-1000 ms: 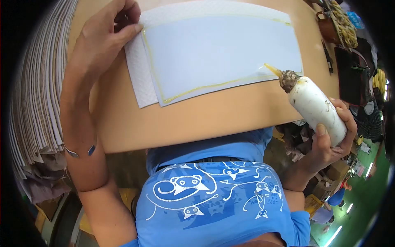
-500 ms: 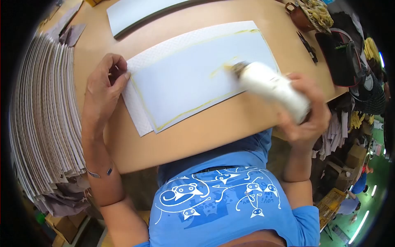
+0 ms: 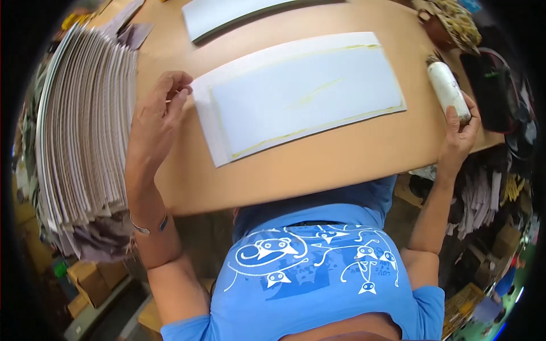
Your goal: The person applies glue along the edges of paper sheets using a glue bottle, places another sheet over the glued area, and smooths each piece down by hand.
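Note:
My right hand (image 3: 462, 126) grips the lower end of a white glue bottle (image 3: 446, 85) at the table's right side. The bottle's dark tip points away from me. My left hand (image 3: 158, 111) has its fingers curled, thumb and fingertips close together at the left corner of a white quilted sheet (image 3: 206, 122); whether they pinch its edge is hard to tell. On that sheet lies a smooth pale board (image 3: 267, 116). Yellow glue lines run along the board's edges, with a short yellow streak across its middle.
A tall stack of sheets (image 3: 85, 125) stands at the left. Another pale panel (image 3: 219, 17) lies at the far side of the table (image 3: 273, 176). At the right are a black case (image 3: 486, 91) and a brown pot (image 3: 435, 28) with yellowish material.
My right hand has carried the glue bottle from above the board to the right side of the table. My left hand stays by the sheet's corner. The camera view has shifted.

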`<state>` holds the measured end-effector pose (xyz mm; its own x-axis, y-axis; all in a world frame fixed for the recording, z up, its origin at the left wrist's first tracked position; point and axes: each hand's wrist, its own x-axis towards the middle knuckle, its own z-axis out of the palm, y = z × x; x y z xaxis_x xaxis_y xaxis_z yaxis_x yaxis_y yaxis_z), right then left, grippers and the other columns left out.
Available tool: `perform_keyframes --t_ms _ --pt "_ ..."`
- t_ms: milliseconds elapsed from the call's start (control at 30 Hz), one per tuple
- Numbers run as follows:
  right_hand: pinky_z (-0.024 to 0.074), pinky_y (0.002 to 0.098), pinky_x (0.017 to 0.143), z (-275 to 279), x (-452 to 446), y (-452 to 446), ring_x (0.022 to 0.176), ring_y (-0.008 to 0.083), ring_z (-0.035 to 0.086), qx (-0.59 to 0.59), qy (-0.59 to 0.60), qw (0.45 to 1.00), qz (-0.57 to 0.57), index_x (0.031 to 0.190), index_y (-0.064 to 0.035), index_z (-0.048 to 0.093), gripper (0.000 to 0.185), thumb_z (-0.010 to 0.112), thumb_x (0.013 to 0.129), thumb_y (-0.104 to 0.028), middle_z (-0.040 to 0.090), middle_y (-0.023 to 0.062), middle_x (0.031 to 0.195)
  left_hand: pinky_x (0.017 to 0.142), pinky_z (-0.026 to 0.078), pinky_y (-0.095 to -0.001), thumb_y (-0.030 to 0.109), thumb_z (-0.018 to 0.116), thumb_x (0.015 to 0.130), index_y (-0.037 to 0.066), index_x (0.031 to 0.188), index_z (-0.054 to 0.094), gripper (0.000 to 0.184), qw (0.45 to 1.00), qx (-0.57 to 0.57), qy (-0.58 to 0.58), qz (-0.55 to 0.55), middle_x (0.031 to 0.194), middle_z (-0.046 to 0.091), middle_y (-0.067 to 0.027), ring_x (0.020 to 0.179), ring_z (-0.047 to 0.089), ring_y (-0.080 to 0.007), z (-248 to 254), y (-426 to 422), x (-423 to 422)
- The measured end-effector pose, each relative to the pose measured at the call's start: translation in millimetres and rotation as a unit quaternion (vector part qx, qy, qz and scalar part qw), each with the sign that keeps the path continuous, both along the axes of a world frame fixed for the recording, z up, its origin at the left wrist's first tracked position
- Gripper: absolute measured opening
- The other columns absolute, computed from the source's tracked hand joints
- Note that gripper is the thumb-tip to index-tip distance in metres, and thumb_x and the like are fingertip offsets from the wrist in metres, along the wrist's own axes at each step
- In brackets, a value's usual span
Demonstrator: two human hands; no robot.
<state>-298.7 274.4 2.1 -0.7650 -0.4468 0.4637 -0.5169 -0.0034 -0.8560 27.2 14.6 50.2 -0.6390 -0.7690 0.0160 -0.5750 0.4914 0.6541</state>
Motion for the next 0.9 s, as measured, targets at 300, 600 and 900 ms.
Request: perform_keyframes --t_ms 300,600,900 --pt "0.0409 0.0293 0.089 -10 -4 -1 0.103 0.0180 0.051 0.086 0.045 0.995 0.019 0.128 0.0009 0.038 0.053 0.062 0.082 -0.007 0.046 0.0130 0.121 0.073 0.047 -0.0334 0.003 0.070 0.065 0.003 0.092 0.053 0.032 0.996 -0.068 0.004 -0.061 0.095 0.055 -0.0106 0.083 0.057 -0.0263 -11 74 20" --pt "0.0379 0.0365 0.095 2 5 -4 0.108 0.0268 0.051 0.166 0.360 0.916 -0.058 0.118 -0.0026 0.050 0.045 0.065 0.076 -0.008 0.050 0.0120 0.123 0.066 0.048 -0.0349 0.008 0.072 0.068 0.004 0.098 0.053 0.036 0.964 -0.242 -0.018 -0.104 0.095 0.058 -0.0111 0.080 0.058 -0.0281 -27 77 20" --pt "0.0397 0.0379 0.093 9 35 -21 0.107 0.0326 0.051 0.227 0.268 0.923 0.155 0.116 -0.0042 0.049 0.051 0.066 0.068 -0.005 0.054 0.0137 0.115 0.061 0.048 -0.0334 0.000 0.067 0.073 0.003 0.099 0.055 0.029 0.954 -0.282 0.003 -0.103 0.086 0.060 -0.0119 0.071 0.060 -0.0258 -30 76 17"
